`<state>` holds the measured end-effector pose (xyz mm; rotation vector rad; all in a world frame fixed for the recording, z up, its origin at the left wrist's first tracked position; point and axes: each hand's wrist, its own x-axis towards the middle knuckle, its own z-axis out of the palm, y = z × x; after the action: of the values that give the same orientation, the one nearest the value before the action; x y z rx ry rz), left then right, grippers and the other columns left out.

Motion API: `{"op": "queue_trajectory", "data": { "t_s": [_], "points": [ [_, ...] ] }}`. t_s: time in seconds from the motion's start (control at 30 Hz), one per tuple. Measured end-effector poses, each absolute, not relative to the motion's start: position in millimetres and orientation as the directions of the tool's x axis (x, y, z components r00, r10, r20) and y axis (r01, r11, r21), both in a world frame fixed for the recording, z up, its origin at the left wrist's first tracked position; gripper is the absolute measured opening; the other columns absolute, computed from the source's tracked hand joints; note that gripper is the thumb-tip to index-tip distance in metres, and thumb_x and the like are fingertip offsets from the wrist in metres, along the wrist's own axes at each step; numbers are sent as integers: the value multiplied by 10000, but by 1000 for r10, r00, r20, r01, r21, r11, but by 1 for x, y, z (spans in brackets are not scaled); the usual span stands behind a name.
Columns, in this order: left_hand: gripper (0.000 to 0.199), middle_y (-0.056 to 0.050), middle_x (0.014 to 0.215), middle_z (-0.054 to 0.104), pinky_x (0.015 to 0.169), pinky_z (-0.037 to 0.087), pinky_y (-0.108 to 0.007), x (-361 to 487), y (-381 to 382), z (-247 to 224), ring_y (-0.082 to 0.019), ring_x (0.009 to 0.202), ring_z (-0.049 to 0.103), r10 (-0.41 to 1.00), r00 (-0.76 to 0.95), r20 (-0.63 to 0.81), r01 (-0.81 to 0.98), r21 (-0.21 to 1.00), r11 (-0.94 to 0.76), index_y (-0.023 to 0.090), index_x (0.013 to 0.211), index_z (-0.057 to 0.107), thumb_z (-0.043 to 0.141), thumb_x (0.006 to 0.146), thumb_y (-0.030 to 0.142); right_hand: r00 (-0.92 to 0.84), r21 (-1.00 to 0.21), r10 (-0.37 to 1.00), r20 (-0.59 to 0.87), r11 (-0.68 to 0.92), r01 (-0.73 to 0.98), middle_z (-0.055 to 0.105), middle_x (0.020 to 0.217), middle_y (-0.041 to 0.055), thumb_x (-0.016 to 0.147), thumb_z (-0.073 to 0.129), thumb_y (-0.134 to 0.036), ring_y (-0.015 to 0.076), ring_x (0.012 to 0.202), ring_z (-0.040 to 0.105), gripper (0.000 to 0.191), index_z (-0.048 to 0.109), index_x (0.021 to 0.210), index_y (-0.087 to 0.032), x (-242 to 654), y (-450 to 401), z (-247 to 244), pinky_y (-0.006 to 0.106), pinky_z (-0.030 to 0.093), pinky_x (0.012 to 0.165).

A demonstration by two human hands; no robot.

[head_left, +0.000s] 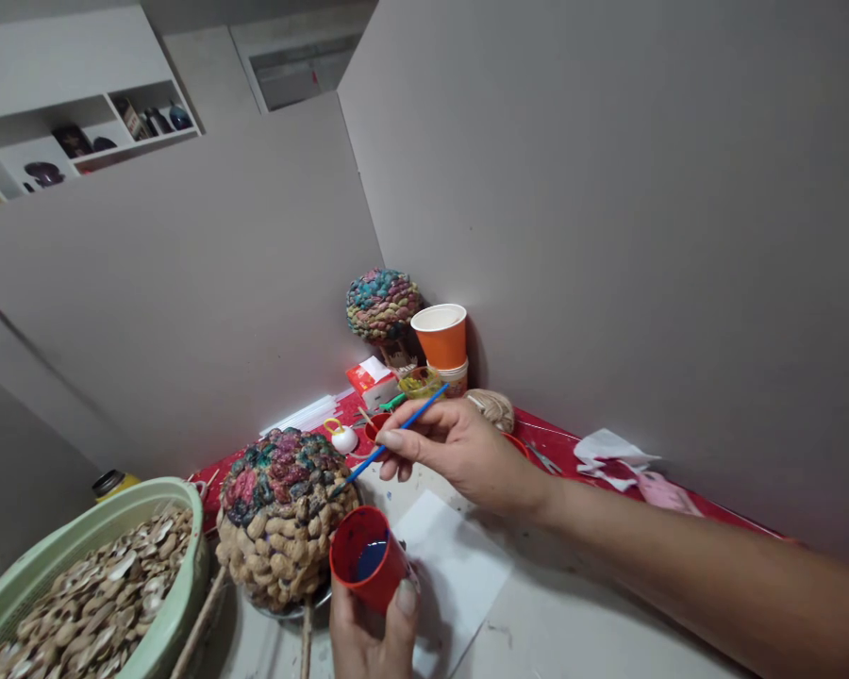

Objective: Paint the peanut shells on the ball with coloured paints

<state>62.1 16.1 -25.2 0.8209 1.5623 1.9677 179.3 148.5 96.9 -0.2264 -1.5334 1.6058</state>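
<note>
My right hand (pixel 453 448) pinches a blue paintbrush (pixel 414 418), its tip against the side of a ball covered in peanut shells (pixel 275 552). The ball's upper part is painted red, green and dark blue, while the lower shells are bare tan. Just below the brush, my left hand (pixel 378 632) grips a red cup (pixel 374 566) with dark blue liquid inside. Under the ball, part of a metal-looking rim and thin sticks show.
At left stands a green basket (pixel 196 556) of empty shells. Behind are a painted shell ball (pixel 382 302) on a stand, an orange paper cup (pixel 444 339), a twine ball (pixel 493 409) and scissors (pixel 543 459). White paper (pixel 453 556) lies on the table. Grey panels rise behind.
</note>
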Motion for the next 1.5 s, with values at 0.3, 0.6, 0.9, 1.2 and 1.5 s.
{"op": "queue_trajectory", "data": {
  "t_s": [0.3, 0.6, 0.9, 1.2, 1.5],
  "points": [
    [708, -143, 1038, 777, 854, 568, -286, 63, 15, -24, -264, 960, 732, 723, -675, 145, 2, 981, -195, 150, 1138, 672, 834, 615, 599, -426, -755, 626, 654, 498, -427, 719, 779, 36, 891, 664, -367, 145, 697, 699, 214, 711, 794, -183, 173, 138, 79, 284, 606, 653],
    [685, -141, 1105, 754, 931, 533, -316, 62, 15, -27, -279, 1045, 698, 731, -661, 168, 23, 979, -205, 157, 1154, 663, 826, 642, 581, -444, -581, 414, 794, 732, -356, 714, 747, 42, 923, 572, -186, 148, 686, 680, 144, 680, 830, -169, 185, 136, 88, 278, 570, 640],
    [666, -149, 1124, 742, 935, 530, -323, 64, 16, -27, -278, 1029, 700, 758, -627, 179, 19, 976, -215, 157, 1180, 655, 809, 675, 563, -510, -715, 517, 687, 604, -351, 698, 730, 33, 916, 588, -249, 139, 650, 680, 180, 671, 781, -164, 181, 134, 86, 266, 563, 615],
    [652, -140, 1044, 768, 871, 556, -304, 63, 16, -26, -254, 948, 720, 743, -649, 164, 37, 982, -184, 155, 1113, 673, 833, 636, 571, -488, -837, 709, 508, 274, -474, 691, 660, 3, 801, 742, -481, 138, 620, 700, 330, 643, 794, -166, 173, 146, 86, 269, 567, 604],
    [700, -149, 1055, 769, 846, 563, -270, 65, 15, -21, -238, 931, 729, 775, -611, 161, 38, 984, -175, 157, 1165, 655, 816, 644, 597, -584, -871, 678, 446, 180, -457, 702, 681, 9, 797, 745, -487, 142, 643, 706, 334, 653, 792, -165, 170, 144, 80, 291, 576, 634]
  ]
}}
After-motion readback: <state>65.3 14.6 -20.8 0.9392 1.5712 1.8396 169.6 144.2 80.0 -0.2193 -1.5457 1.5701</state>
